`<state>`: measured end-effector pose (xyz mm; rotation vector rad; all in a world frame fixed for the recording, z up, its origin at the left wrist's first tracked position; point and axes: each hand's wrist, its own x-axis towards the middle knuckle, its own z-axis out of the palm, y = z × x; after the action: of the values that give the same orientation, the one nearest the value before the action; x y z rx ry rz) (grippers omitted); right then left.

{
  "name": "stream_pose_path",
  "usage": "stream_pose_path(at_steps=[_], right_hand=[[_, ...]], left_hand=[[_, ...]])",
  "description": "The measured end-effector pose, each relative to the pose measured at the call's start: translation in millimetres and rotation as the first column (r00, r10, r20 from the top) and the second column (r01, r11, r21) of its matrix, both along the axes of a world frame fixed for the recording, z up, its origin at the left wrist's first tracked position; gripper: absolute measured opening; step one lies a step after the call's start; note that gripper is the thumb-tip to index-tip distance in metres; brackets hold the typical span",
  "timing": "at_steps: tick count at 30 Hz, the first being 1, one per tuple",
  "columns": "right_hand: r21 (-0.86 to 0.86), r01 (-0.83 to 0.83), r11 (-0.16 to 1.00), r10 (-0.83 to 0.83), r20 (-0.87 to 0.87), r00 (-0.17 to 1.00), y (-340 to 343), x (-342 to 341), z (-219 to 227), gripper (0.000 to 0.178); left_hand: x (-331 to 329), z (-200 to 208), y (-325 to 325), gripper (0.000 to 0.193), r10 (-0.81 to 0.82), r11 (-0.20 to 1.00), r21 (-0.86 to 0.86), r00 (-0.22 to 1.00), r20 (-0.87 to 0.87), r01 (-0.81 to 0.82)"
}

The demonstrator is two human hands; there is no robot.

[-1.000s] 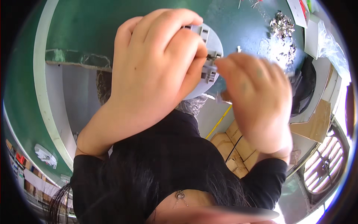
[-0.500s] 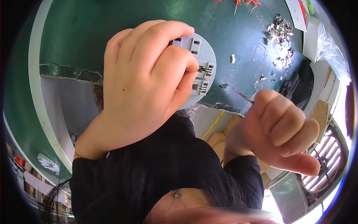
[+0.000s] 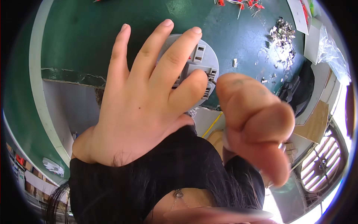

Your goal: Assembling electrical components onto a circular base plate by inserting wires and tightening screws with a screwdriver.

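Under my left hand (image 3: 149,89), a round grey plastic part (image 3: 210,56) with rectangular slots lies near the table's front edge. The fingers of that hand are spread, the forefinger bent over the slots, and the thumb is mostly hidden. My right hand (image 3: 257,115) is closed and blurred, just right of the part. From its fingertips a thin dark metal tip (image 3: 211,80) reaches to a slotted block at the part's right side. Most of this thin tool is hidden inside the fist.
Beyond the part, a heap of small metal clips (image 3: 282,35) lies on the green table (image 3: 82,41), with a loose clip (image 3: 235,62) nearer. Red pieces with wires (image 3: 250,5) lie at the far edge. A black bag (image 3: 298,84) and clear plastic (image 3: 330,52) are at the right.
My left fingers have opened from a pinch on the part and spread out. My right hand has moved left and turned, bringing the thin tool to the part.
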<state>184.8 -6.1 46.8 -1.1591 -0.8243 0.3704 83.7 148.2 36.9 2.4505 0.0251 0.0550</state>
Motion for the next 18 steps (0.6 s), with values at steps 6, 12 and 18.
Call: stream_pose_path(at_steps=[6, 12, 18], right_hand=[[-0.068, -0.090, 0.994, 0.088, -0.035, 0.996, 9, 20, 16, 0.058], [-0.180, -0.021, 0.983, 0.031, 0.053, 0.998, 11, 25, 8, 0.048], [0.250, -0.012, 0.968, 0.007, 0.020, 1.000, 1, 18, 4, 0.028]], left_hand=[[3, -3, 4, 0.073, -0.041, 0.999, -0.036, 0.999, -0.014, 0.041], [6, -4, 10, 0.074, -0.059, 0.998, -0.028, 0.998, 0.000, 0.059], [-13, -11, 33, 0.074, 0.201, 0.975, 0.075, 0.974, 0.104, -0.209]])
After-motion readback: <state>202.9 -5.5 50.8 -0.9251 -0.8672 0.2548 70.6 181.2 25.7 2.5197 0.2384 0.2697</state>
